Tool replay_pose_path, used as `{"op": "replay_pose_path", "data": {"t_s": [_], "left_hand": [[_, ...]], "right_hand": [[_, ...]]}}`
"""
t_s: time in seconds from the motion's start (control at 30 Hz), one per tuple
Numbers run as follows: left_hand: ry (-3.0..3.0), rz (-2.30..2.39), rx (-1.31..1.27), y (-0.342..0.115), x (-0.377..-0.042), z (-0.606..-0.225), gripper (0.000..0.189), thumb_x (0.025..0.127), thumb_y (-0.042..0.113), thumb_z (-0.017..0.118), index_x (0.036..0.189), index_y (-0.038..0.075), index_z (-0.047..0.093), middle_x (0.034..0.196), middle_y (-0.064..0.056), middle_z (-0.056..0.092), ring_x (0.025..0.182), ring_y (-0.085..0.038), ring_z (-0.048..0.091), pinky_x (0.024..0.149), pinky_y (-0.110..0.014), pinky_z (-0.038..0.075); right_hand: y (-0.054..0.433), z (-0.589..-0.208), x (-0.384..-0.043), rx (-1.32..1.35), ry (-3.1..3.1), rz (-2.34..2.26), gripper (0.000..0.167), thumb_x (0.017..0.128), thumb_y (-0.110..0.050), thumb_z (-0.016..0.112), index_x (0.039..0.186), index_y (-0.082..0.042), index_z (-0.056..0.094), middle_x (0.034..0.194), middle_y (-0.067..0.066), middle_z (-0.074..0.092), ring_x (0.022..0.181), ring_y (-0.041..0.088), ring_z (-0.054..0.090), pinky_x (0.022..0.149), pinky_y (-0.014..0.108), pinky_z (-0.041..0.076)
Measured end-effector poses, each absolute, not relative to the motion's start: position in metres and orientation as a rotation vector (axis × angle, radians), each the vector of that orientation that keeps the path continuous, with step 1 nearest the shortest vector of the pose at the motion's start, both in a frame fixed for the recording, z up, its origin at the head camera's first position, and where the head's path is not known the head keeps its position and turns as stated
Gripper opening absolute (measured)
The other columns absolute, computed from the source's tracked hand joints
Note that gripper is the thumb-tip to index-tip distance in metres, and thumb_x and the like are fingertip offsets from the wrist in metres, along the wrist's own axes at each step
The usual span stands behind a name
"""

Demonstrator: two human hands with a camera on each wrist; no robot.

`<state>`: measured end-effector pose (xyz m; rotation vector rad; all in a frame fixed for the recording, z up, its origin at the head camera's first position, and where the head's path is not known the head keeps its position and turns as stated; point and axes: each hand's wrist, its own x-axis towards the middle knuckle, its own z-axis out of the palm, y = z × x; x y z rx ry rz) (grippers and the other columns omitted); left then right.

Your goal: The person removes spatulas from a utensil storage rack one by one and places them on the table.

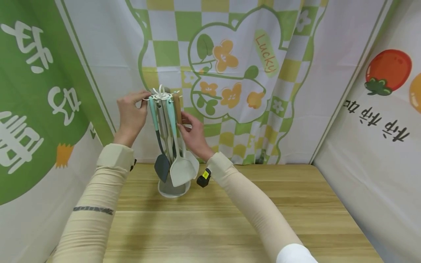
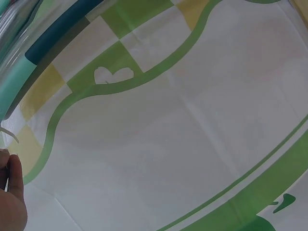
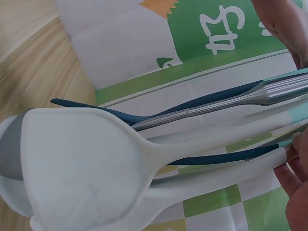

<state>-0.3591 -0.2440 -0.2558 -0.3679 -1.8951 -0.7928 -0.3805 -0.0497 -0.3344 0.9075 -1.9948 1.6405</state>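
Note:
A white rotating utensil rack (image 1: 162, 95) stands on the table, hung with several kitchen tools. My left hand (image 1: 132, 113) is at the left of its top, thumb and forefinger pinching at a small white hook (image 2: 10, 135). My right hand (image 1: 194, 134) grips the wooden handle (image 1: 177, 109) of a white spatula (image 1: 194, 163), which hangs partly behind a white turner (image 1: 182, 171) with a mint handle. Left of these hangs a dark blue turner (image 1: 162, 168), also mint-handled. A ribbed metallic handle (image 3: 284, 90) shows among them in the right wrist view.
The rack's round base (image 1: 174, 195) rests near the back of the wooden table (image 1: 230, 219). Behind it hangs a checked curtain (image 1: 164, 53) with flowers. A green printed cloth (image 1: 42, 91) is at the left, a white cloth (image 1: 371, 175) at the right.

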Motion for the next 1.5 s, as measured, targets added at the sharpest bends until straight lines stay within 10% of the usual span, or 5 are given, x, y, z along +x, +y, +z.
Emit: {"op": "replay_pose_path", "data": {"t_s": [1.5], "left_hand": [[-1.909, -0.747, -0.367, -0.244, -0.355, -0.254, 0.018, 0.093, -0.013, 0.063, 0.101, -0.007, 0.078, 0.101, -0.024, 0.075, 0.095, -0.042, 0.073, 0.091, -0.054, 0.058]], "right_hand": [[-0.027, -0.333, -0.378, 0.840, -1.936, 1.655, 0.045, 0.096, 0.005, 0.064, 0.140, 0.004, 0.056, 0.125, 0.023, 0.065, 0.111, 0.033, 0.068, 0.092, 0.034, 0.061]]}}
